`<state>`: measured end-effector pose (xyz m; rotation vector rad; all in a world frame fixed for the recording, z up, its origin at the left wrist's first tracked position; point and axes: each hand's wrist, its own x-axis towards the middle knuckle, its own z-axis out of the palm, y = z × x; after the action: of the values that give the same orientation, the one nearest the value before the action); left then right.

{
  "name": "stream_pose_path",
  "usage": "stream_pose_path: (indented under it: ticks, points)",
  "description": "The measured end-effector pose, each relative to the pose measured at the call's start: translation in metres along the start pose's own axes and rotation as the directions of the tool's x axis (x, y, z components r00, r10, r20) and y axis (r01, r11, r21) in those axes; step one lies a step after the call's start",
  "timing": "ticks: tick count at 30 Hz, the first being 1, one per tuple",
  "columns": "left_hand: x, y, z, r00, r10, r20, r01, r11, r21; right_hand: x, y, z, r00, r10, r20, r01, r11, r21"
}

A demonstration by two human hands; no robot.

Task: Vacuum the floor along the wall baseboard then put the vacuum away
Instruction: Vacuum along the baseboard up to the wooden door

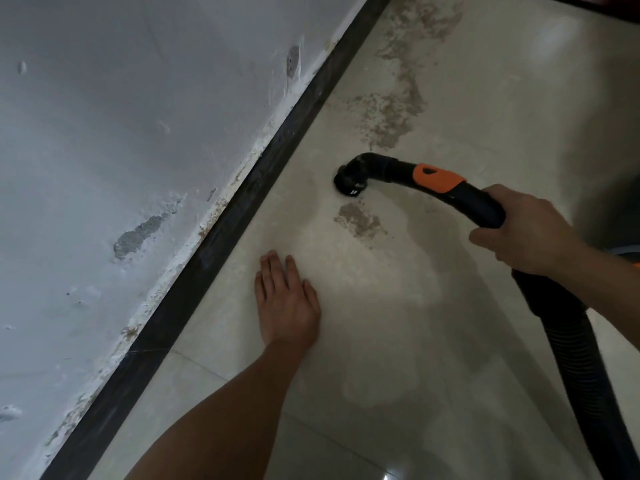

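My right hand grips the black vacuum handle, which has an orange collar. Its round nozzle sits mouth-down on the pale floor tile, some way out from the dark baseboard. The ribbed black hose runs down from my fist to the lower right. My left hand rests flat on the tile with straight fingers, between the baseboard and the nozzle. Brown grit patches lie just in front of the nozzle and in a long trail beyond it.
A white wall with chipped plaster rises at the left above the baseboard, with white crumbs along the joint. A dark shape stands at the right edge behind my right hand.
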<state>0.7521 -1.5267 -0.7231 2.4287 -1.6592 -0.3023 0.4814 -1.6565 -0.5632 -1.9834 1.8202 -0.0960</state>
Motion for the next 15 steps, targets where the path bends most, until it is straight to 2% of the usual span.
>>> stream_pose_path:
  ticks: [6, 9, 13, 15]
  points:
    - [0.000, 0.000, -0.001, 1.000, -0.004, 0.001, 0.004, 1.000, -0.006, -0.011, 0.023, -0.017, 0.998, 0.053, -0.021, -0.052, 0.999, 0.005]
    - [-0.001, 0.000, -0.001, 1.000, -0.001, 0.005, 0.001, 1.000, -0.004, -0.022, 0.028, -0.013, 0.998, 0.039, 0.040, -0.040, 0.999, 0.024]
    - [-0.001, 0.001, -0.001, 1.000, -0.006, 0.000, 0.006, 1.000, 0.002, -0.033, 0.037, -0.012, 0.996, 0.081, -0.036, -0.080, 0.996, 0.041]
    - [-0.001, 0.001, -0.001, 1.000, -0.008, 0.004, 0.008, 1.000, 0.003, -0.042, 0.040, -0.014, 0.998, 0.068, -0.005, -0.068, 0.997, 0.034]
